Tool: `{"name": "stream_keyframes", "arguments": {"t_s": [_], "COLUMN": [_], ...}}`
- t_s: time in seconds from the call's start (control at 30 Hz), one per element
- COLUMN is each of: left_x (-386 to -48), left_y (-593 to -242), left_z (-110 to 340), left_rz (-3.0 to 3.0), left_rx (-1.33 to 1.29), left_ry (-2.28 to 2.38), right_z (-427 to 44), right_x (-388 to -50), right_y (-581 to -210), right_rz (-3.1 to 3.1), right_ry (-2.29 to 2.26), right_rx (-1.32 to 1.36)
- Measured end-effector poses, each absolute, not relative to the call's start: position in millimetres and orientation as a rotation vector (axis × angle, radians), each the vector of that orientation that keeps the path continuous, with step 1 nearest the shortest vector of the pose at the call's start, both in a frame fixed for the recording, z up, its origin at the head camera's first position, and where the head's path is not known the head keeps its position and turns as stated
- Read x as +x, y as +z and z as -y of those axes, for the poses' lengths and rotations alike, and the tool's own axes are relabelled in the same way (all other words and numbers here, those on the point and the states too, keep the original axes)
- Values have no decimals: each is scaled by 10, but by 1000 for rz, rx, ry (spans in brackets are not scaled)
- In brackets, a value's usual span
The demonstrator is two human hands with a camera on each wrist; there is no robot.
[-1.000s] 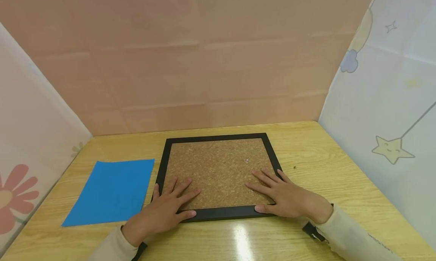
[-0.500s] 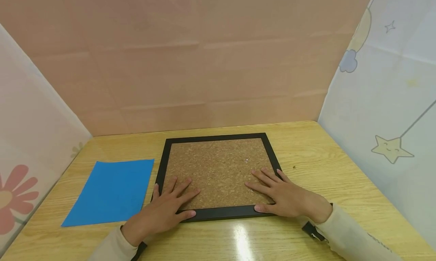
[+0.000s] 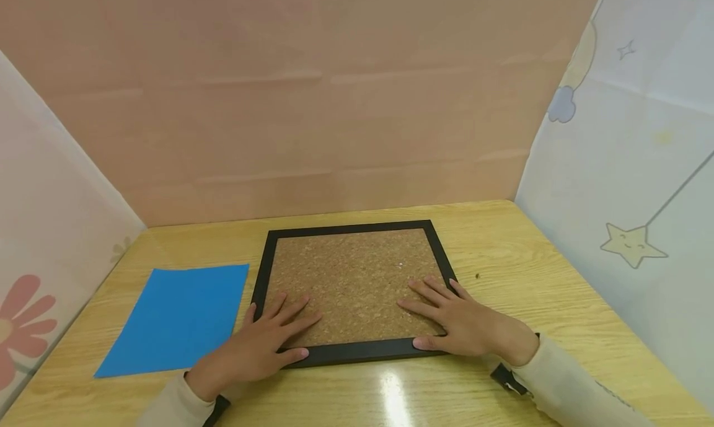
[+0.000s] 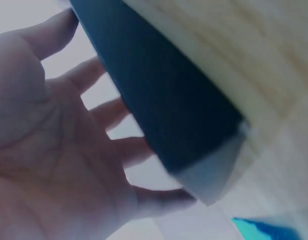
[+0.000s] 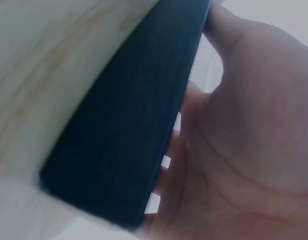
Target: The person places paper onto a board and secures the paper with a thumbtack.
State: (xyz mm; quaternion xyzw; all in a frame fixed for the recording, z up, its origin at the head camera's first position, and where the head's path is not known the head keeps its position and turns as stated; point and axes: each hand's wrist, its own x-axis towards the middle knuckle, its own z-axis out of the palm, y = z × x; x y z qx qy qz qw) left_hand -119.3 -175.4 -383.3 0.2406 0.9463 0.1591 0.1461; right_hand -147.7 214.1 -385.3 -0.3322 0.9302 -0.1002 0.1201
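Observation:
A cork board with a black frame lies flat on the table, its near corners under the two hands. My left hand rests on the near left corner, fingers spread over the cork and thumb on the front edge. On the near right corner rests my right hand, also with spread fingers and its thumb on the frame. The left wrist view shows the frame's dark side beside the left palm. In the right wrist view, the frame's side stands beside the right palm.
A blue sheet lies flat to the left of the board. The light wood table meets an orange-brown backdrop behind and pale printed panels at left and right. A small white mark shows on the cork.
The head view has shifted a little. My left hand has slid slightly left on the board, its thumb most. The right hand and the board keep their places.

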Motion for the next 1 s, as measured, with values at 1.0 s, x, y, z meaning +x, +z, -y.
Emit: {"name": "stream_keyframes", "arguments": {"t_s": [1.0], "left_x": [-1656], "left_y": [-3439], "left_z": [3631], "left_rz": [-3025], "left_rx": [31], "left_ry": [832], "right_z": [-2140], "right_x": [-1477], "right_y": [-3855], "right_rz": [-2734], "right_ry": [-308], "right_rx": [-955]}}
